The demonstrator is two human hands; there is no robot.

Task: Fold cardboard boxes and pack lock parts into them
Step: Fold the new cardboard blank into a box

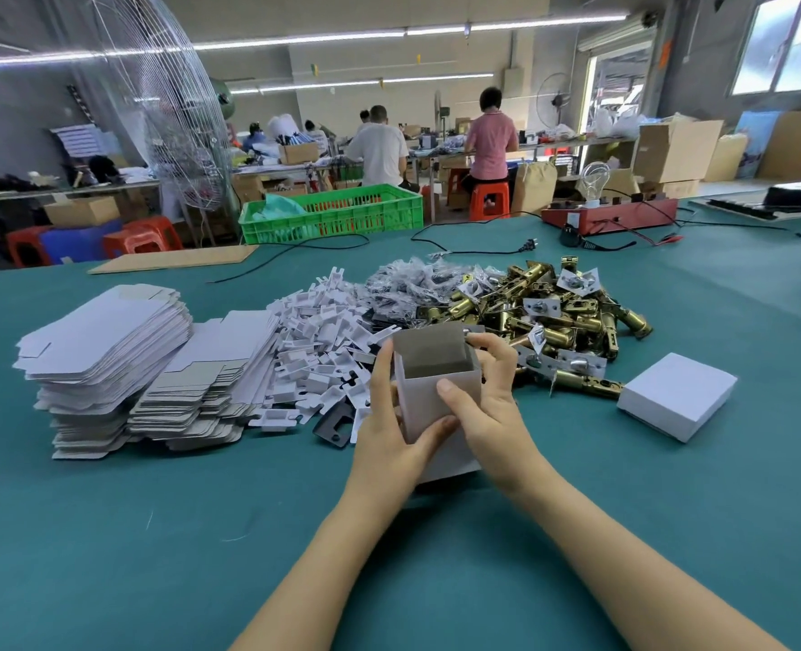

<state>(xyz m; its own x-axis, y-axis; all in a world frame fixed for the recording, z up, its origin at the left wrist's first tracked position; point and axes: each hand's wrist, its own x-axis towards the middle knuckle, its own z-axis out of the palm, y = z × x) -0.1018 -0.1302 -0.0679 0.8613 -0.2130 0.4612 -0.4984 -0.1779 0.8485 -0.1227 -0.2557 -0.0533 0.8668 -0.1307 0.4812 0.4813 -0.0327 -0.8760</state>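
Both the left hand (389, 429) and right hand (487, 397) grip the upright open box (436, 392), brass latches (563, 317) just beyond the right.

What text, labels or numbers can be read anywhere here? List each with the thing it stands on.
None can be read.
Open box held by left hand and right hand: plain, no print.
Closed white box and flat box stacks: blank.
Bagged parts: a small yellow mark, too blurred to read.
White sheet on the far left wall: lines too small to read.
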